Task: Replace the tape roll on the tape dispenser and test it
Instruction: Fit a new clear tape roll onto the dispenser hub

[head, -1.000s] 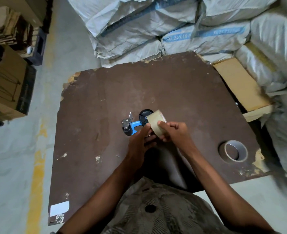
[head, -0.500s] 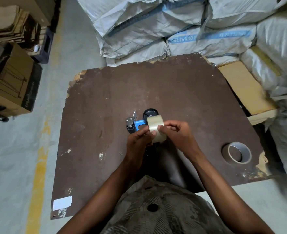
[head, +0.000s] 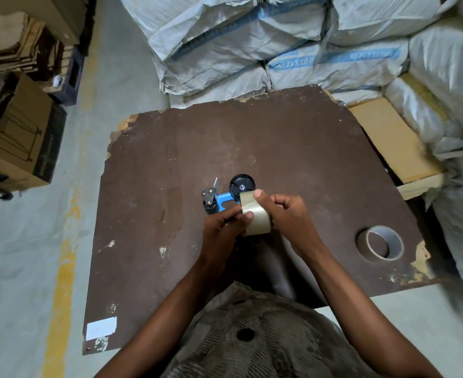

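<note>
A tan tape roll (head: 256, 218) is held on edge between both my hands, just above the brown board (head: 170, 186). My left hand (head: 222, 230) pinches its near-left side with the thumb on the tape face. My right hand (head: 287, 214) grips the right side, thumb on the top rim. Behind the roll lies the blue tape dispenser (head: 225, 196), with its black hub bare and its metal blade end pointing left. Its handle is hidden by my left hand.
An empty cardboard tape core (head: 379, 242) lies on the board at the right. Grey sacks (head: 252, 50) are stacked behind the board and along the right side. Cardboard boxes (head: 17, 137) stand on the floor at left. A white label (head: 101, 327) sits at the board's near-left corner.
The tape roll has come down and toward me, turning so its tape face shows. My left thumb has moved onto the roll. The dispenser has not moved.
</note>
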Demonstrator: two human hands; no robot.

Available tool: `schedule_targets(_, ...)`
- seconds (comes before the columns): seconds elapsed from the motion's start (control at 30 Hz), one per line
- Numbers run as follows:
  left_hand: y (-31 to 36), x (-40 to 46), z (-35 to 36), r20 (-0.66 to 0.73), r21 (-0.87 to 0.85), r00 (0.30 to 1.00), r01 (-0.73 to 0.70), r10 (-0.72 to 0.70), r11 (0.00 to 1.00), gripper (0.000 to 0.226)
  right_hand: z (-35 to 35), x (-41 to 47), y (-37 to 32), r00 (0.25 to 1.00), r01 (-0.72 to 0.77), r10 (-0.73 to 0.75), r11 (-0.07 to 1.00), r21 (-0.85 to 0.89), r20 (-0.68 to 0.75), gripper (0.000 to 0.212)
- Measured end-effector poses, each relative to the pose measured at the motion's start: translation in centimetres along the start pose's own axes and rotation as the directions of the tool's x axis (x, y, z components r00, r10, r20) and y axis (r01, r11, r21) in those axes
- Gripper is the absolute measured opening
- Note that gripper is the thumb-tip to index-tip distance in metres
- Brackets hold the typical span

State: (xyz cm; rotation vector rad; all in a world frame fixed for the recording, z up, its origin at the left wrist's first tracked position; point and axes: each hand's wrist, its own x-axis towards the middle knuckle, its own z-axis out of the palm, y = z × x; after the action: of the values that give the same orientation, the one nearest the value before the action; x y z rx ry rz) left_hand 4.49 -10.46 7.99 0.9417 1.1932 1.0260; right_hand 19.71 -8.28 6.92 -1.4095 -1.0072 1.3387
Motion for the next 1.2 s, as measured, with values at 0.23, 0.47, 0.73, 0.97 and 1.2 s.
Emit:
schedule_targets(0.23,1.8,-0.1,0.1,-0.111,-0.077,0.991,0.072,-0.08,0.994,0.019,0.3,0.1,0.2,0.99,-0.078,0.074,0.997,0.023,0.119,0.02)
schedule_targets(0.47,2.0,-0.3,-0.2,-0.151,-0.093,0.986,0.062,-0.076,0.994,0.032,1.2,0.0,0.7,0.974,-0.063,0.059,0.998,0.009,0.217,0.029)
schedule_targets(0.73,0.3,1.7,-3.0,-0.238,0.263,0.971,0.051,0.014,0.963,0.037,1.6,0.3,0.4,0.976,0.128,-0.084,0.968,-0.217,0.2,0.038)
schedule_targets(0.97,1.6,2.4,-4.6,0.087,0.562,0.958,-0.274,0.274,0.78,0.022,0.9,0.3,-1.2,0.945,0.149,-0.057,0.952,-0.267,0.323,0.024)
schedule_targets(1.2,2.3,2.5,-4.6,0.111,0.704,0.872,-0.408,0.477,0.581,0.005,1.1,0.7,-1.9,0.933,0.133,-0.041,0.963,-0.236,0.358,0.01)
